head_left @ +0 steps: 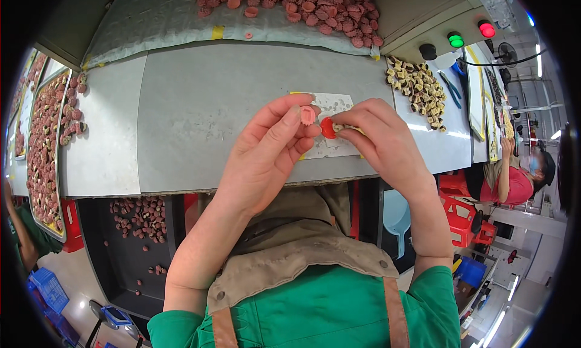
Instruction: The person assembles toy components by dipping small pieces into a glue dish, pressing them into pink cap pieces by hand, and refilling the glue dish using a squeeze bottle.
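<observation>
Between the thumb and fingers of my left hand point(266, 143) is a small pink cup-shaped piece with a scalloped edge point(308, 115). Close beside it, my right hand point(381, 133) pinches a small round red piece point(327, 128). A pale bit shows at the right fingertips, and I cannot make out whether it is joined to the red piece. Both hands hang over a white speckled sheet point(333, 148) on the grey worktop point(187, 112). The two pieces are near each other, apparently not joined.
Pink cup pieces point(315, 6) heap on a padded cloth point(151, 21) at the back. Cream-and-brown pieces point(417, 88) and blue-handled pliers point(450, 89) lie right. A tray of finished-looking pieces point(51, 136) stands left; a black drawer point(121, 263) sits below. Another person point(514, 178) works far right.
</observation>
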A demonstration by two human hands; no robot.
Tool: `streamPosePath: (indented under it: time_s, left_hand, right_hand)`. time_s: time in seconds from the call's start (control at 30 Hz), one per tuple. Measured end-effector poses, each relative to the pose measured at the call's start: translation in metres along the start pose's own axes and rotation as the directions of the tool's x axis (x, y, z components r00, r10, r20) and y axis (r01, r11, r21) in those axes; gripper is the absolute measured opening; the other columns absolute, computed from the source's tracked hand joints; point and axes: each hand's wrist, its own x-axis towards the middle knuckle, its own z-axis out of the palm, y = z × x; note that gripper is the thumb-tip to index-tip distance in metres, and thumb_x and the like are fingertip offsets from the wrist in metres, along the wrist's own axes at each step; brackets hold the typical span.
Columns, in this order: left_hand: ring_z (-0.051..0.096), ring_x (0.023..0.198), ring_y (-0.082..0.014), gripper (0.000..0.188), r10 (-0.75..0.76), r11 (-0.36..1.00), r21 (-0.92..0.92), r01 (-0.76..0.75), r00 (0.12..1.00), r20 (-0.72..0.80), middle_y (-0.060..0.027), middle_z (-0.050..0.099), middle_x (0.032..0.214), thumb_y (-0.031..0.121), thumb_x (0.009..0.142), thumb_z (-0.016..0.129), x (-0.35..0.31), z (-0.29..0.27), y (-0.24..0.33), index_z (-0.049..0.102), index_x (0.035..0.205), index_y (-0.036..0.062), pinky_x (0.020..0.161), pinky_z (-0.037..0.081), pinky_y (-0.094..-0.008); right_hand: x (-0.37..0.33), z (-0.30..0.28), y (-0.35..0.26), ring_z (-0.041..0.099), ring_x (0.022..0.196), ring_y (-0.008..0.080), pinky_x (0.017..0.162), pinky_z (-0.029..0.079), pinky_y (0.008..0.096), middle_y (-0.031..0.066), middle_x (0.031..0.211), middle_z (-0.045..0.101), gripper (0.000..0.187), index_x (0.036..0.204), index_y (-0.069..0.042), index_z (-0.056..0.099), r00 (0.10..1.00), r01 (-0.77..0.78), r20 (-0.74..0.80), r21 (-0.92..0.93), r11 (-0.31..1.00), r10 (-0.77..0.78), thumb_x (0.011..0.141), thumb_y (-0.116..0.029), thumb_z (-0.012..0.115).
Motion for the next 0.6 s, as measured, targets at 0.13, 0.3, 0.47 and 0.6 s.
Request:
streamPosePath:
  time_s: [0.13, 0.3, 0.47, 0.6]
  left_hand:
    - [0.058, 0.094, -0.0095, 0.031, 0.026, 1.0, -0.006, -0.027, 0.999, -0.04, -0.0052, 0.058, 0.113, 0.019, 0.097, 0.049, -0.001, 0.002, -0.002, 0.049, 0.125, 0.0054, 0.083, 0.048, -0.0232]
    - [0.058, 0.096, -0.01, 0.031, -0.008, 1.0, -0.026, 0.009, 0.999, 0.051, -0.0053, 0.058, 0.113, 0.018, 0.097, 0.05, 0.001, -0.004, -0.002, 0.049, 0.125, 0.0047, 0.083, 0.047, -0.0236]
    - [0.057, 0.097, -0.0097, 0.034, 0.007, 0.999, 0.038, -0.007, 1.0, -0.003, -0.0047, 0.058, 0.111, 0.017, 0.096, 0.052, -0.001, 0.004, -0.002, 0.047, 0.127, 0.0033, 0.083, 0.046, -0.0231]
    - [0.057, 0.097, -0.0098, 0.036, 0.011, 0.999, 0.034, -0.011, 1.0, -0.007, -0.0047, 0.058, 0.113, 0.017, 0.095, 0.054, -0.001, 0.003, -0.001, 0.047, 0.127, 0.0023, 0.084, 0.046, -0.0227]
  right_hand:
    - [0.002, 0.009, 0.001, 0.055, 0.081, 0.026, 0.071, 0.046, 0.0354, 0.009, 0.085, 0.055, 0.017, 0.095, -0.004, 0.063, 0.999, 0.047, -0.002, -0.058, 0.997, -0.047, 0.078, -0.007, 0.065]
    - [-0.001, 0.013, 0.002, 0.055, 0.082, 0.0253, 0.072, 0.046, 0.0348, 0.0087, 0.086, 0.055, 0.017, 0.094, -0.004, 0.063, 0.998, 0.047, -0.04, -0.069, 0.996, -0.05, 0.078, -0.006, 0.065]
    - [-0.002, 0.015, 0.0, 0.055, 0.081, 0.0253, 0.071, 0.046, 0.0343, 0.009, 0.086, 0.055, 0.017, 0.094, -0.004, 0.063, 0.995, 0.051, -0.079, -0.053, 0.997, -0.055, 0.078, -0.006, 0.066]
    - [-0.004, 0.013, 0.0, 0.056, 0.082, 0.0253, 0.072, 0.046, 0.0339, 0.0091, 0.087, 0.055, 0.017, 0.095, -0.004, 0.064, 0.996, 0.049, -0.072, -0.049, 0.998, -0.053, 0.079, -0.006, 0.065]
